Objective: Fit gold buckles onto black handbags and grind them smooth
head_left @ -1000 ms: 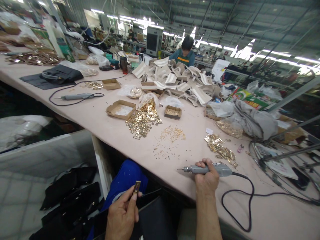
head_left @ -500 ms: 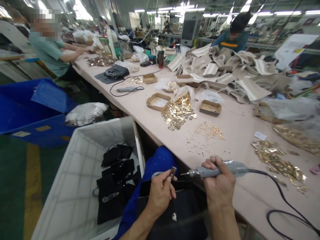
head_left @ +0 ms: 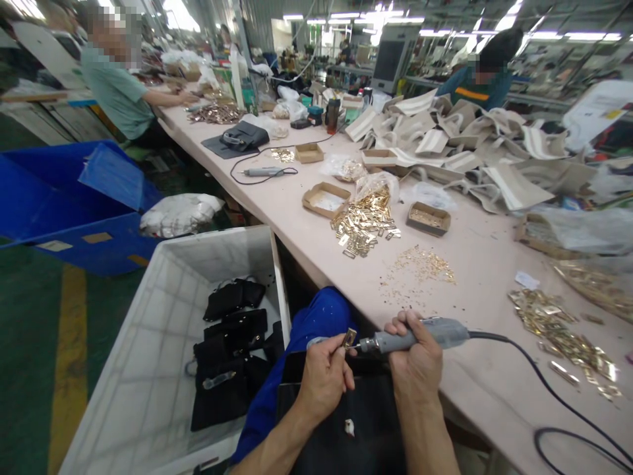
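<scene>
Between the thumb and fingers of my left hand [head_left: 326,373] is a small gold rectangular metal plate [head_left: 349,338] with a slot. My right hand [head_left: 418,359] wraps round a grey electric screwdriver [head_left: 398,341] that lies level and points left. Its bit meets the plate or comes very close to it; I cannot tell which. Below my hands, on my lap, rests a black bag [head_left: 366,402] with a small whitish and metal piece [head_left: 349,427] on its face. A black cord [head_left: 524,349] runs from the screwdriver's back end to the right.
Gold plates [head_left: 366,221] and tiny screws [head_left: 425,264] lie on the table [head_left: 316,257], with more gold plates [head_left: 558,330] at right. A white bin [head_left: 148,356] holding black bags [head_left: 225,389] stands left. A second screwdriver [head_left: 262,171] lies farther back. Two co-workers sit beyond.
My right hand has brought the screwdriver left, so its bit is now at the gold plate in my left hand. The whole view has shifted slightly.
</scene>
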A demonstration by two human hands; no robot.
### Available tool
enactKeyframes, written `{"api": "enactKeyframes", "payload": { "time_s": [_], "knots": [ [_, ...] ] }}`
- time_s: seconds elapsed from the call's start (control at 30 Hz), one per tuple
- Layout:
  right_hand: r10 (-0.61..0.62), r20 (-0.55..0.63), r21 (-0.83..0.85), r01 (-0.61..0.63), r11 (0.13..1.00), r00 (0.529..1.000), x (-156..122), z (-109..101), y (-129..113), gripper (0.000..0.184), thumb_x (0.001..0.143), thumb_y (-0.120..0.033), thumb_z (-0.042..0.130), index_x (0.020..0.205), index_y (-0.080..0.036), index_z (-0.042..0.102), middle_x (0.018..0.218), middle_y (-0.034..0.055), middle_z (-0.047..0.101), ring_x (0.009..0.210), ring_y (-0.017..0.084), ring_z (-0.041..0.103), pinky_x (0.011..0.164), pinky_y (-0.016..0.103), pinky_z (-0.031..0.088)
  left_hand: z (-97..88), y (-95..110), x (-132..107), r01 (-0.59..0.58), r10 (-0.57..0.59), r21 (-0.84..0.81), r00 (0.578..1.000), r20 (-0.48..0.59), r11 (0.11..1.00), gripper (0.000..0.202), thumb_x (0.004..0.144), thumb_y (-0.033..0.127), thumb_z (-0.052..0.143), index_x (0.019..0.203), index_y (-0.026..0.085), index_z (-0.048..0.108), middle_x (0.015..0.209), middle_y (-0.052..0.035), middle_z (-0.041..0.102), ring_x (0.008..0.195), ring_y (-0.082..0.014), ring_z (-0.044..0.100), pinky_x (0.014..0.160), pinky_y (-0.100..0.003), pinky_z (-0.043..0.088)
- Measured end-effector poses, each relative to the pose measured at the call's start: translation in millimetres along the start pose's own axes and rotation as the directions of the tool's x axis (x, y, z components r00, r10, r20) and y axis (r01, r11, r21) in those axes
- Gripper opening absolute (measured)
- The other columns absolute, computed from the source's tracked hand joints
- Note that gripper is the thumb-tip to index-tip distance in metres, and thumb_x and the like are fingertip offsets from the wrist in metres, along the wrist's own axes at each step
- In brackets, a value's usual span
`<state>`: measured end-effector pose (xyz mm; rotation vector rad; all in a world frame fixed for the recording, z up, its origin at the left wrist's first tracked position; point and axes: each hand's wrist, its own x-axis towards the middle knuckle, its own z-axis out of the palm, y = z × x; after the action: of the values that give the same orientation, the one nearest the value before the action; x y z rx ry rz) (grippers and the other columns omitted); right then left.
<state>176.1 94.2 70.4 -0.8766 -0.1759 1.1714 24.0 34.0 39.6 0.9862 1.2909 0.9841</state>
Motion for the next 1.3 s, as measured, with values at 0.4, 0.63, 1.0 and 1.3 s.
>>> {"api": "enactKeyframes", "payload": {
  "time_s": [0.4,0.63,1.0,1.3],
  "knots": [
    [-0.001,-0.021,0.006,0.001,1.0,1.0,-2,4,6,0.038,0.065,-0.014,0.087,0.087,-0.018,0.056,0.077,-0.0048,0.054,0.061,0.007,0.048,0.057,0.019,0.049,-5.0,4,-2,0.017,-0.016,-0.036,1.0,0.022,0.999,0.031,0.095,0.03,0.052,0.105,0.01,0.073,0.048,0.0003,0.063,0.035,-0.0098,0.047,0.041,-0.019,0.034],
    [-0.008,-0.011,0.018,0.008,1.0,1.0,-3,6,6,0.036,0.067,-0.013,0.085,0.088,-0.019,0.056,0.077,-0.0047,0.053,0.061,0.007,0.048,0.056,0.019,0.049,-3.4,8,-2,0.003,-0.003,-0.034,1.0,-0.003,0.999,0.029,0.096,0.034,0.054,0.096,0.012,0.072,0.044,0.002,0.059,0.034,-0.0092,0.045,0.039,-0.018,0.03],
    [0.006,0.0,0.023,-0.006,1.0,1.0,-6,6,2,0.035,0.068,-0.013,0.084,0.088,-0.019,0.056,0.075,-0.0043,0.052,0.061,0.007,0.046,0.056,0.019,0.05,-4.9,8,-2,0.024,-0.024,-0.026,1.0,-0.011,0.999,0.024,0.094,0.031,0.054,0.091,0.013,0.071,0.042,0.0024,0.058,0.032,-0.0092,0.043,0.038,-0.018,0.03],
    [-0.017,0.052,0.004,0.017,1.0,0.999,-13,12,2,0.033,0.069,-0.012,0.082,0.089,-0.02,0.056,0.074,-0.0051,0.051,0.06,0.008,0.046,0.055,0.019,0.05,-4.9,11,-4,0.017,-0.018,-0.022,1.0,-0.015,1.0,0.028,0.095,0.033,0.054,0.094,0.011,0.072,0.043,0.0015,0.059,0.032,-0.009,0.043,0.037,-0.018,0.03]
  ]
}}
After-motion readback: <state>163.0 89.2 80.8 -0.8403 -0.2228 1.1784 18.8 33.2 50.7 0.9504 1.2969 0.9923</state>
